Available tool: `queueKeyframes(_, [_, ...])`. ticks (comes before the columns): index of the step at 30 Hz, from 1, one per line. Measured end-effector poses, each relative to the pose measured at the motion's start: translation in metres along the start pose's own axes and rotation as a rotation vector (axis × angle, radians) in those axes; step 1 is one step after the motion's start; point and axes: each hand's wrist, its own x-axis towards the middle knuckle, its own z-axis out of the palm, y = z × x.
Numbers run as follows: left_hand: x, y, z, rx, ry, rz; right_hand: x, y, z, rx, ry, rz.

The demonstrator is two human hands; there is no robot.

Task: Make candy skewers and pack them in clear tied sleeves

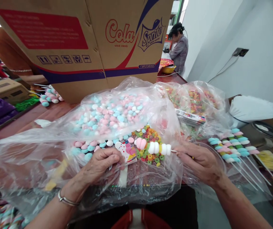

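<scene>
My right hand (199, 160) pinches the stick end of a candy skewer (153, 147) threaded with pink and white marshmallows and a small yellow ring. My left hand (103, 163) is closed around a flat printed card piece (126, 151) at the skewer's other end. Both hands hover over a clear plastic bag (112, 116) full of pink, blue and white marshmallows. A heap of small coloured ring candies (150, 140) lies right behind the skewer.
Finished marshmallow skewers (232, 148) lie in a row at the right. A second bag of coloured ring candy (193, 98) sits behind. A large Cola/Sprite carton (79, 47) stands at the back. Another person (179, 47) works at the far end. White sticks (253, 108) fill a container at right.
</scene>
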Motion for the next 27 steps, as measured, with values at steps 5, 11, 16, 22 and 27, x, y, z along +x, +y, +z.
queueKeyframes(5, [0.001,0.001,-0.003,0.075,-0.034,0.012,0.004,-0.005,-0.002,-0.103,-0.011,-0.15])
queueKeyframes(11, [0.004,-0.001,-0.007,0.136,-0.067,-0.002,0.011,-0.008,-0.008,-0.19,-0.092,-0.284])
queueKeyframes(16, [0.009,0.009,-0.01,0.253,-0.117,0.019,0.016,-0.005,-0.015,-0.173,-0.172,-0.367])
queueKeyframes(22, [0.015,0.029,-0.009,0.395,-0.37,0.005,0.023,-0.006,-0.013,-0.205,-0.217,-0.377])
queueKeyframes(27, [0.021,0.032,-0.01,0.393,-0.393,-0.025,0.022,-0.009,-0.006,-0.135,-0.254,-0.274])
